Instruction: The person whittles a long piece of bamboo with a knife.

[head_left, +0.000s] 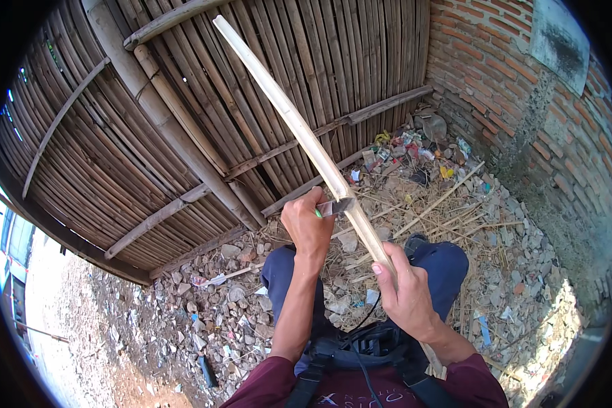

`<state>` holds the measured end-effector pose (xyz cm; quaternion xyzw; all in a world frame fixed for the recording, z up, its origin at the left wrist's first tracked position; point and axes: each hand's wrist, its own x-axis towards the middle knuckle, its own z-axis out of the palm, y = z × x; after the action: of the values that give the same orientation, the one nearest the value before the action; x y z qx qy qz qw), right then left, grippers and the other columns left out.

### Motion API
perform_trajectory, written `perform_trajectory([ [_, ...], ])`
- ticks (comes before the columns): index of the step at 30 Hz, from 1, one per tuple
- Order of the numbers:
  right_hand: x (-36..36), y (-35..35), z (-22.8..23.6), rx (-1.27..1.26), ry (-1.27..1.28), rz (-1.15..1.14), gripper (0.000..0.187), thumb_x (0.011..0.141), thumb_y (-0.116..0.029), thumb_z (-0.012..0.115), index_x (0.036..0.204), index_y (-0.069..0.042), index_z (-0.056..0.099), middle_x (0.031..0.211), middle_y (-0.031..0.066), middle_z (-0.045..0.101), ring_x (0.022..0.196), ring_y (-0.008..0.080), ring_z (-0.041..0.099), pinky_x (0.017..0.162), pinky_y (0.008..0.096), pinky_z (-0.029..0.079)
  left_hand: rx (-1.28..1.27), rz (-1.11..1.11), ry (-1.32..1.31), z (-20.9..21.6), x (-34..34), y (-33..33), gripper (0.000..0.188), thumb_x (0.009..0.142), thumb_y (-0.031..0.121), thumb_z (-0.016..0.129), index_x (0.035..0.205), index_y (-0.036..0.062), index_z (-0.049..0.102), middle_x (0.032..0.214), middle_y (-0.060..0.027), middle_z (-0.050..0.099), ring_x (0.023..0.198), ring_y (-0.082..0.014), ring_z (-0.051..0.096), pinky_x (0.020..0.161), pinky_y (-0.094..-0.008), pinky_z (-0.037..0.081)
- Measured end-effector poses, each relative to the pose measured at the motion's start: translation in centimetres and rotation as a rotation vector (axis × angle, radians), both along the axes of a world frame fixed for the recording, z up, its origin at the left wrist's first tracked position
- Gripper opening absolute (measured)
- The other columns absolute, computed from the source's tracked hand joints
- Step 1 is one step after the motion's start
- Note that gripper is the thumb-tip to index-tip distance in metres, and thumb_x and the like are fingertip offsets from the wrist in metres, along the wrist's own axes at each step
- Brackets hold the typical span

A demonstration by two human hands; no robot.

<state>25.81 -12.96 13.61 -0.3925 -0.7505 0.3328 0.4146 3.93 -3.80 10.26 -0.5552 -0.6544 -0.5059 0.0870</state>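
Note:
A long pale split bamboo strip (pixel 283 107) slants from the upper middle of the view down toward my lap. My right hand (pixel 408 292) is wrapped round its lower part, thumb along the top. Past that hand, the strip's lower end shows beside my right forearm. In my closed left hand (pixel 303 221) is a knife (pixel 336 207) with a bit of green at its handle. Its flat metal blade lies across the strip and touches it near a joint, a short way beyond my right hand. Most of the handle is hidden by my fingers.
A bamboo-slat wall (pixel 204 88) rises at the left and ahead; a brick wall (pixel 476 75) stands at the right. Loose stones (pixel 231 292), bamboo slivers (pixel 449 211) and litter (pixel 415 146) cover the ground round my knees. A dark oblong object (pixel 207 371) lies at lower left.

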Motion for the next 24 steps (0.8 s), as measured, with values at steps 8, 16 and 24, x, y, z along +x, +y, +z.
perform_trajectory([
  [8, 0.4, -0.2, -0.7, 0.036, -0.018, -0.043, 0.035, 0.110, -0.012, 0.063, 0.140, 0.003, 0.055, 0.084, 0.0266, 0.070, 0.076, 0.0452, 0.075, 0.063, 0.0483, 0.055, 0.023, -0.005, 0.023, 0.9, 0.1, 0.2, 0.017, 0.071, 0.006, 0.081, 0.072, 0.0026, 0.065, 0.067, -0.0201, 0.062, 0.065, -0.0434, 0.064, 0.061, -0.0469, 0.048],
  [16, 0.7, -0.2, -0.7, 0.028, -0.003, -0.048, 0.034, 0.110, -0.012, 0.063, 0.140, 0.003, 0.055, 0.082, 0.0265, 0.071, 0.074, 0.0454, 0.075, 0.062, 0.0477, 0.055, 0.053, 0.025, 0.035, 1.2, 0.2, 1.0, 0.023, 0.069, 0.009, 0.085, 0.070, 0.0015, 0.063, 0.065, -0.0203, 0.059, 0.064, -0.0446, 0.061, 0.061, -0.0462, 0.045],
  [24, 2.4, -3.7, -2.8, -0.109, -0.026, 0.067, 0.028, 0.108, -0.012, 0.064, 0.132, 0.001, 0.058, 0.082, 0.0237, 0.071, 0.073, 0.0434, 0.076, 0.063, 0.0462, 0.056, 0.151, 0.370, -0.016, 2.1, -8.9, 5.5, 0.010, 0.080, 0.002, 0.063, 0.075, -0.0049, 0.068, 0.071, -0.0310, 0.059, 0.068, -0.0499, 0.061, 0.068, -0.0540, 0.050],
])
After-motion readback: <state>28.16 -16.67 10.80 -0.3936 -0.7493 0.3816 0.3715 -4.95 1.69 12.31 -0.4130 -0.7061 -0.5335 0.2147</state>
